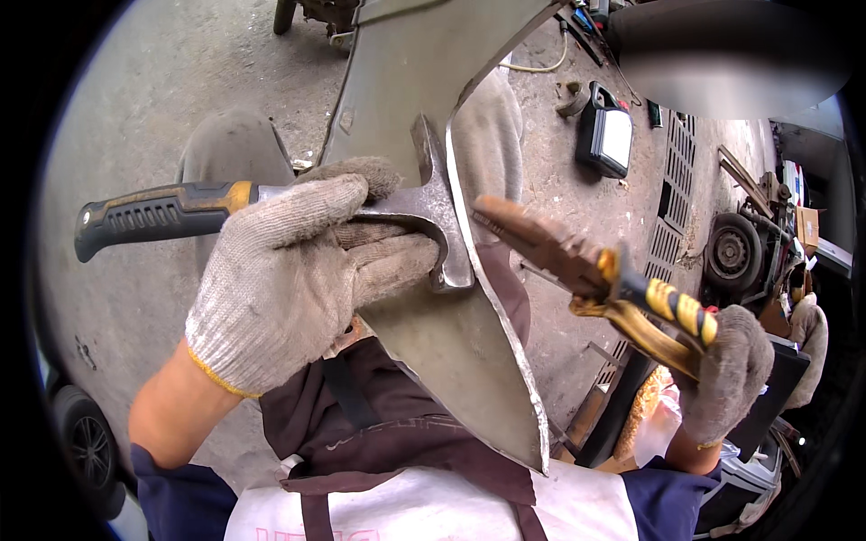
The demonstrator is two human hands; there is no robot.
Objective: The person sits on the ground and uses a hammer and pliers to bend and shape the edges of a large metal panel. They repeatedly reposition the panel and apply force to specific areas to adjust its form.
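My left hand [280,270], in a grey knitted glove, is closed round the neck of a claw hammer [442,216]. The hammer's black and yellow grip sticks out to the left, and its steel head rests over a curved bare-metal panel [465,379] by the panel's right edge. That panel lies across my lap, running from the top of the view down to a pointed end near my apron. To the right, my gloved right hand [735,374] grips pliers [591,275] by their yellow and black handles. Their rusty brown jaws point at the panel's bright edge, apart from it.
A black jug [607,131] with a white label stands on the concrete floor beyond the panel. A slotted drain grate [675,194] runs along the right, near a loose wheel [731,252] and a cardboard box [806,230]. At lower left is a car wheel [87,437].
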